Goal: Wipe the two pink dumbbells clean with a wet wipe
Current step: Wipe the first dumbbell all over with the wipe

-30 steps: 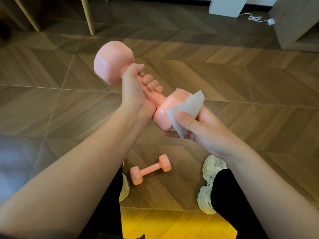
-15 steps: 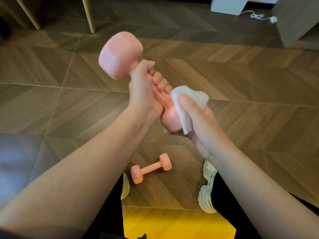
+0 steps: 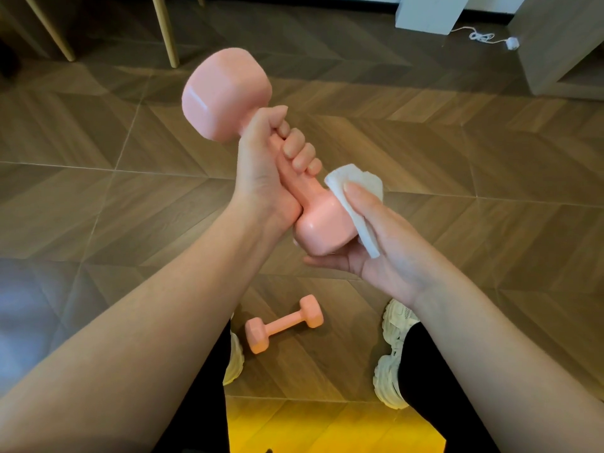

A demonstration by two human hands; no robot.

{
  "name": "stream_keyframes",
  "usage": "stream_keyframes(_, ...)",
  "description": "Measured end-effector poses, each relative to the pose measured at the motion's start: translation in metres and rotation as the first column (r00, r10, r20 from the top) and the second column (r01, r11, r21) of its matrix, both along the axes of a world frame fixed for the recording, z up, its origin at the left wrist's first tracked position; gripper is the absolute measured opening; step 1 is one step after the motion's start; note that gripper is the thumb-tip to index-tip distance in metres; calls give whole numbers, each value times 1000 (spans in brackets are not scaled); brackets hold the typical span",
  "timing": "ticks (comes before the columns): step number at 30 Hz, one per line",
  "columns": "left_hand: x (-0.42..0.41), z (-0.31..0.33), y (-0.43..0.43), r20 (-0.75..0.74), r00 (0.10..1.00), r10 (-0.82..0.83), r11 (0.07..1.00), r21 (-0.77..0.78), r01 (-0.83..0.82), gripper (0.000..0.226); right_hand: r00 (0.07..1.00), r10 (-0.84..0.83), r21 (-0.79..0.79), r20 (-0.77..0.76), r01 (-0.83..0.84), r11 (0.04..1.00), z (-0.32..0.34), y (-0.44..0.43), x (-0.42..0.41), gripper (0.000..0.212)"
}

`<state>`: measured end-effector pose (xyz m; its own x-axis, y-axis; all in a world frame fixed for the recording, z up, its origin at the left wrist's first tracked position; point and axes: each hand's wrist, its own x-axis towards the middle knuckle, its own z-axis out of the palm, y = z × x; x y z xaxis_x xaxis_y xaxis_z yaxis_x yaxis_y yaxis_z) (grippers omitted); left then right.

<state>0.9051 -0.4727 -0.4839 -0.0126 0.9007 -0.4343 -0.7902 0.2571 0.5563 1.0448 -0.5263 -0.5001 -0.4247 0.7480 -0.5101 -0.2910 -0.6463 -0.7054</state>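
Now the left hand grips the raised dumbbell by its handle, while the right hand cups its lower head, thumb pinning the wet wipe there. Best to turn the weight against the wipe (the other dumbbell lies on the floor).

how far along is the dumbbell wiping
Done: nothing clearly, though the held dumbbell shines wet at its near head. In hand: the left hand grips its handle while the right hand presses the wet wipe on that head. Left, likely: its far head and the second dumbbell on the floor.
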Motion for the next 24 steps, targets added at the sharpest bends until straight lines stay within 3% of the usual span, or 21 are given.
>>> stream_keyframes(3, 1, -1, 2, -15, 999, 42, 995, -84, -44, 31, 994, -3, 108, 108, -8, 994, -6, 0, 2, 57)
stream_keyframes(8, 0, -4, 3, -48, 996, 80, 988, -129, -86, 34, 960, -39, 208, 279, -21, 978, -10, -1, 0, 66)
stream_keyframes(12, -2, -3, 5, -25, 994, 106, 987, -118, -108, 34, 963, -70, 221, 259, 11, 975, -5, -1, -4, 50)
stream_keyframes(15, -5, -5, 6, -1, 994, 112, 985, -128, -111, 34, 970, -13, 238, 243, -47, 970, -4, 0, 0, 49)
stream_keyframes(18, -7, -5, 6, 11, 994, 108, 986, -130, -105, 35, 943, 13, 312, 333, -123, 942, -6, -2, 2, 56)
stream_keyframes(21, -5, -6, 5, 9, 996, 93, 990, -109, -91, 35, 939, -77, 334, 335, -41, 942, -5, -1, -4, 47)
stream_keyframes(24, -3, -4, 5, -4, 996, 92, 991, -98, -92, 34, 955, -96, 242, 281, 27, 970, -3, 2, -3, 48)
